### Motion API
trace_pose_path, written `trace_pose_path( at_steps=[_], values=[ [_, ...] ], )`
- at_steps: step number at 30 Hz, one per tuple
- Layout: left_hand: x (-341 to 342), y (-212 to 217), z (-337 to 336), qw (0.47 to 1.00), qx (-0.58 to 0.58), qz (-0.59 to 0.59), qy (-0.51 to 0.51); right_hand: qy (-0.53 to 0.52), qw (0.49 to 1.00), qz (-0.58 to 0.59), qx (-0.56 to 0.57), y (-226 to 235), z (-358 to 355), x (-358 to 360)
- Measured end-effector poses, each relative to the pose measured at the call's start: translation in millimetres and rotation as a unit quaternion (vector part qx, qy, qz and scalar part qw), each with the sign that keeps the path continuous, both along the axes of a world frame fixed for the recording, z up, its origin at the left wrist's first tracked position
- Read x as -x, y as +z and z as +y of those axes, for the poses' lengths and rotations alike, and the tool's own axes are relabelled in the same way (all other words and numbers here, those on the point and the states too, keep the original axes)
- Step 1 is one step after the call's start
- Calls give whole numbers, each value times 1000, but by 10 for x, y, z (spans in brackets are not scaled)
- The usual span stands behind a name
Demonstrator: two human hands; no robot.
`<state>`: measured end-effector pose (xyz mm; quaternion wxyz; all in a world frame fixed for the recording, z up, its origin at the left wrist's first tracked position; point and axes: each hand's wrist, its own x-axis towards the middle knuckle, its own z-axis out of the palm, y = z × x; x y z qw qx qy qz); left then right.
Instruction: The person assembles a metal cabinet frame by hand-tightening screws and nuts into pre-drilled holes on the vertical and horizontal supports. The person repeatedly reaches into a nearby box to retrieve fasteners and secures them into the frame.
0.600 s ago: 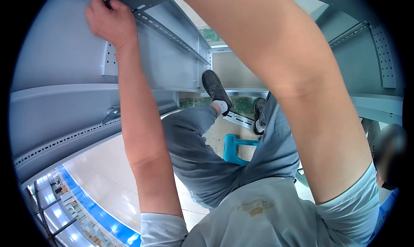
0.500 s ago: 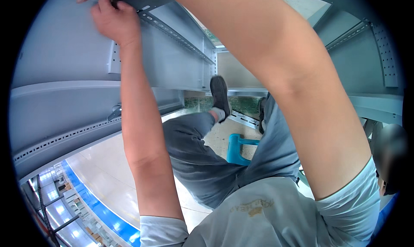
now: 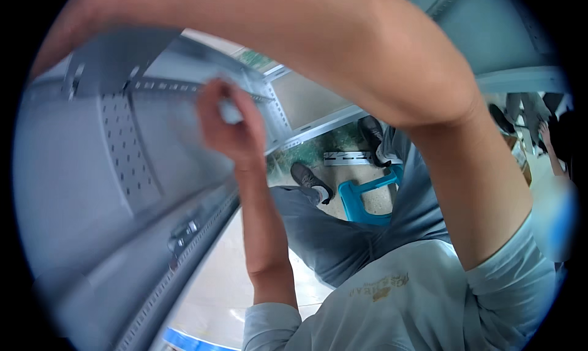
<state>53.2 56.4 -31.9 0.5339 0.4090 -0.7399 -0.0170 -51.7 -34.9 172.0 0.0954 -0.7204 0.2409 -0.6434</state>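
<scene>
My left hand point(image 3: 231, 127) is raised in front of the grey metal cabinet wall, its fingers and thumb curved toward each other in a loop. Motion blurs it, so whether anything small is between the fingertips cannot be made out. My right arm crosses the top of the view, and my right hand point(image 3: 58, 41) is at the upper left rim, smeared and partly cut off. Beside it is a dark grey sheet-metal plate point(image 3: 116, 57) with slots along its lower edge. Below that plate, a perforated upright strip point(image 3: 130, 152) runs down the cabinet wall.
A turquoise plastic stool point(image 3: 358, 210) stands between my legs. Behind it a slotted metal strip point(image 3: 346, 158) lies on the floor near my shoes. A metal latch point(image 3: 184, 236) sits on the cabinet's lower left part. Another person point(image 3: 542, 121) is at the far right.
My left hand has left the slotted plate and moved right and down. The view has swung left, with my right arm now stretched farther across the top.
</scene>
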Motion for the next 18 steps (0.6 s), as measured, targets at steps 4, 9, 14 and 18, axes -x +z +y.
trace_pose_path(
  at_steps=[4,9,14,18],
  values=[
    [176,-1437,378,948,-279,-82,-127,13,995,-74,-63,-779,860,772],
    [-208,-2840,586,901,-408,-106,-103,66,893,123,-427,-2428,2285,1341],
    [47,-3108,304,864,-466,-169,-90,58,795,208,-566,-3185,3433,1565],
    [99,-3496,19,843,-470,-250,-76,105,728,272,-621,-3058,3519,1724]
  ],
)
